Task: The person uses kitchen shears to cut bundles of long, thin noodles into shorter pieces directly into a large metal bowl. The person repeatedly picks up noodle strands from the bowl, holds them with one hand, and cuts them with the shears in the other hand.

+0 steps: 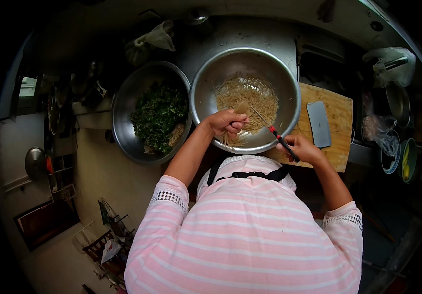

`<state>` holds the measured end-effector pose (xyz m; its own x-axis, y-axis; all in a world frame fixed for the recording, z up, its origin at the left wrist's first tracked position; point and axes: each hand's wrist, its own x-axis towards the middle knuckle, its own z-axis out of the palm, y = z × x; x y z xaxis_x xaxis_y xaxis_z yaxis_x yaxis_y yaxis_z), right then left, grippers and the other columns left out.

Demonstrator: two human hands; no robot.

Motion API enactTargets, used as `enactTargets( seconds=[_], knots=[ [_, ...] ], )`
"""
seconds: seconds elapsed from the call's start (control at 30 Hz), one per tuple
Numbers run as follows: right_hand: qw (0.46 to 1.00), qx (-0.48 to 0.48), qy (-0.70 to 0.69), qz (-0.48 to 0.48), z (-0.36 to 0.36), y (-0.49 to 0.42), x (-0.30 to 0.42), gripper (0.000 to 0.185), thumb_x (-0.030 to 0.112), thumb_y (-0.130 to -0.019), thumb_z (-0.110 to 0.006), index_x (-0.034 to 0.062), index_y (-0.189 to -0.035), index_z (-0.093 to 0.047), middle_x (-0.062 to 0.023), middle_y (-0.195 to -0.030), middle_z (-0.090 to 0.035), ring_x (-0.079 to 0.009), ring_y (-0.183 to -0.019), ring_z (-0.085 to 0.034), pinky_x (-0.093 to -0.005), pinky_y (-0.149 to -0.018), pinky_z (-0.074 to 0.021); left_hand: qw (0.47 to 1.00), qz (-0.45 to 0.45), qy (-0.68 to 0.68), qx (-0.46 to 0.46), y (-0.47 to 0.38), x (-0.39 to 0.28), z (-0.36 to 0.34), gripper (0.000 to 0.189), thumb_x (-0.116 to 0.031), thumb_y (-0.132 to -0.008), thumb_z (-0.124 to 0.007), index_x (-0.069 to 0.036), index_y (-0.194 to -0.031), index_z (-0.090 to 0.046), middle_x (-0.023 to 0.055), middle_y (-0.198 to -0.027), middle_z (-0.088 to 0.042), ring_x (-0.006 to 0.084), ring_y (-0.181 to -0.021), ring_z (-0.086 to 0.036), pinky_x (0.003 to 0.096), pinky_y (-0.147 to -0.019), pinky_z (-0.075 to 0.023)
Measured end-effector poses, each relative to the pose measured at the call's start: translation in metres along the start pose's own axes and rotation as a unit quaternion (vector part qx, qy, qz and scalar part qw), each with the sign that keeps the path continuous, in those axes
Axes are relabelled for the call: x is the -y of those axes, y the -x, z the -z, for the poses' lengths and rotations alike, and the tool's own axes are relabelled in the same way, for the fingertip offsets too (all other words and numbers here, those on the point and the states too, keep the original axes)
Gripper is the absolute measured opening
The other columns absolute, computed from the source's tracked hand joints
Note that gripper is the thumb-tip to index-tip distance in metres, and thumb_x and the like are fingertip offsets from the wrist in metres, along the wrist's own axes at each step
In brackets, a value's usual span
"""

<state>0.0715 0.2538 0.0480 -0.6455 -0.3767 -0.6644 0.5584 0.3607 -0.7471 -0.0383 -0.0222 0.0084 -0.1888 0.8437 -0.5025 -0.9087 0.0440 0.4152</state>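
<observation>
A wide stainless steel bowl (294, 110) stands before me with a heap of thin pale-beige strips (258, 92) in it. Over its near side, my left hand (229, 123) grips a bundle of pale strips (241, 108); a flat end sticks up past the fingers and loose ends hang below. My right hand (299, 147) holds a slim-bladed cutting tool (277, 136) with a red and black handle, its tip close to the bundle. I cannot tell if it is scissors or a knife.
Left of it, a second steel bowl (122, 136) holds chopped leafy greens (159, 114) and some pale strips. A flat grey rectangular object (319, 124) lies on the wooden cutting board (339, 110). Plastic bags (394, 68) and small basins (409, 160) sit far right.
</observation>
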Motion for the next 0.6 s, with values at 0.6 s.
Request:
enactTargets(
  seconds=[0.6],
  knots=[
    [0.987, -0.01, 0.156, 0.04, -0.002, 0.002, 0.023, 0.055, 0.055, -0.071, -0.063, 0.001, -0.074, -0.061, -0.0026, -0.058, -0.052, -0.0109, -0.055, -0.046, -0.0272, -0.051, -0.0365, 0.987, 0.112, -0.069, 0.098, 0.0, -0.003, -0.016, 0.03, -0.025, -0.092, -0.046, -0.011, -0.066, -0.04, -0.0067, -0.053, -0.032, 0.0009, -0.04, -0.026, 0.016, -0.034, -0.0202]
  ],
)
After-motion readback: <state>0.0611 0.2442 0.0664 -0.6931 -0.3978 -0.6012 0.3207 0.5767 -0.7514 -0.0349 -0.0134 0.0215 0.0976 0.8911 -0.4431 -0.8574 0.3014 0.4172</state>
